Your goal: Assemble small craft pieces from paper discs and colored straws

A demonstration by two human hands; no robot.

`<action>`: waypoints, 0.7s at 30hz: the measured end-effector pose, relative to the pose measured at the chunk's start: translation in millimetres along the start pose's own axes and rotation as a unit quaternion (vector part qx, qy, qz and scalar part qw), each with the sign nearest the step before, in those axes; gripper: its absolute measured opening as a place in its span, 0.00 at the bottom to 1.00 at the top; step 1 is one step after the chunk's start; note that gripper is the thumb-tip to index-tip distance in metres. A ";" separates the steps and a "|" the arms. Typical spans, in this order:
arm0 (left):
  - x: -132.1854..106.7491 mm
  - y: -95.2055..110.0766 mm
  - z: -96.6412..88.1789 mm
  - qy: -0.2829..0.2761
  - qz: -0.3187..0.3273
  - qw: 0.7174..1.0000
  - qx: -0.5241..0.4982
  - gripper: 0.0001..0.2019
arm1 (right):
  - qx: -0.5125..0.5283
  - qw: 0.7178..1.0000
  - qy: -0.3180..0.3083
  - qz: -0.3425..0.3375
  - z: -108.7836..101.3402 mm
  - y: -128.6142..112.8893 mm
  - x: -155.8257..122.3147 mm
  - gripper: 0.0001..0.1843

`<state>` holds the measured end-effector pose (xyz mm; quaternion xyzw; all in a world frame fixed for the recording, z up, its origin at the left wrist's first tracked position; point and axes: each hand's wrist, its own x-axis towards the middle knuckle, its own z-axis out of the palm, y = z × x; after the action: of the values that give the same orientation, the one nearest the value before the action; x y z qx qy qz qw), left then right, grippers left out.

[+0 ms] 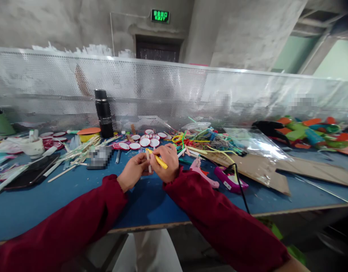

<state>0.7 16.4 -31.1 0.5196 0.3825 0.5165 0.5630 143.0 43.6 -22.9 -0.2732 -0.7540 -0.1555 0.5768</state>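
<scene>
Just above the front middle of the blue table, my left hand is closed, pinching a flat, pale wooden craft stick upright between thumb and fingers. My right hand wraps round a slim yellow pen-like tool; whether it is a marker or a cutter is not clear. The tool slants up to the left, and its front end is close to the stick's top. Whether they touch cannot be made out. Behind my hands lie several round white discs with red rims.
A black bottle stands behind a pile of wooden sticks. Coloured pipe cleaners, a pink glue gun, a purple device with a black cable and cardboard lie right. A perforated metal screen closes the back.
</scene>
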 end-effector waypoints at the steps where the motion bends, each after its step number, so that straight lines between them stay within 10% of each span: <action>1: -0.2 0.1 0.0 -0.001 0.001 1.000 0.001 0.21 | -0.001 1.000 0.000 0.001 0.0 0.0 0.1 0.05; 21: 1.8 -1.6 0.2 0.003 0.003 1.000 -0.015 0.20 | -0.003 1.000 -0.010 0.001 -2.3 -1.5 0.4 0.04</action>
<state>1.5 18.2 -32.5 0.5107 0.3745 0.5258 0.5679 143.9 41.3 -21.8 -0.2773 -0.7589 -0.1543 0.5687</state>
